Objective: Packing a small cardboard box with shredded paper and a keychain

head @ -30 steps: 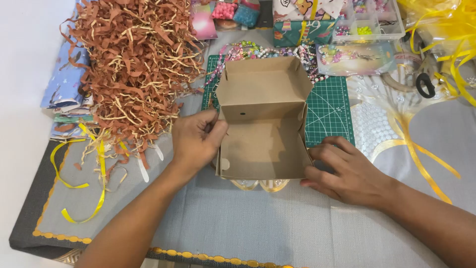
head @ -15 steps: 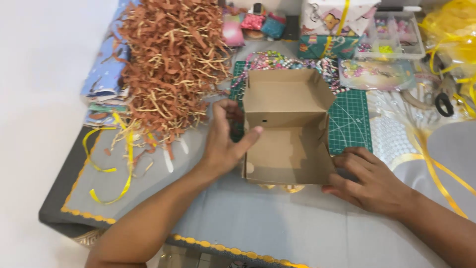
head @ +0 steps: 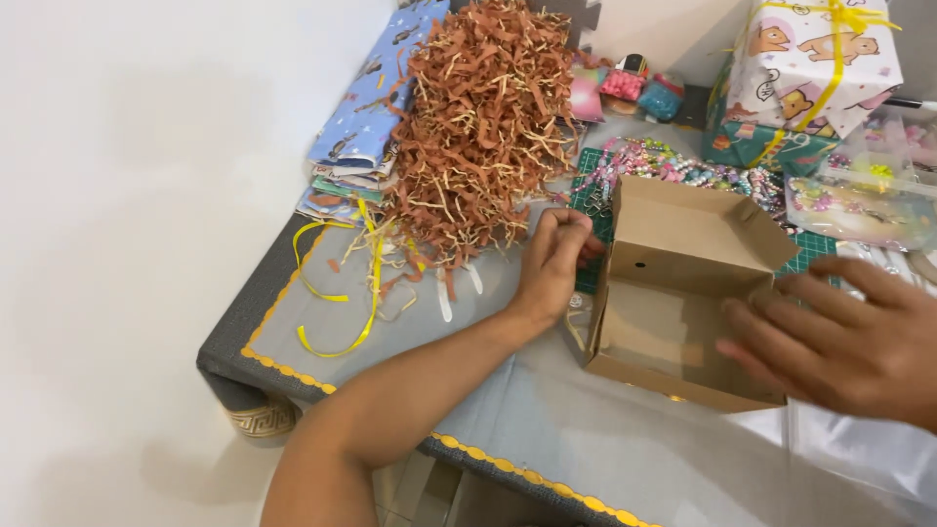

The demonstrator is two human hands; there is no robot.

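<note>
Box [head: 683, 293] sat open and empty on the table [head: 547, 429]. Right hand [head: 849, 342], fingers spread flat, steadied its right rim, gripping nothing. Left hand [head: 551, 263], fingers curled, reached left toward shreds [head: 478, 127]; grasp unclear. Filling not started.

Right hand [head: 849, 342] blurred; gift box [head: 810, 68] cut off.
</note>
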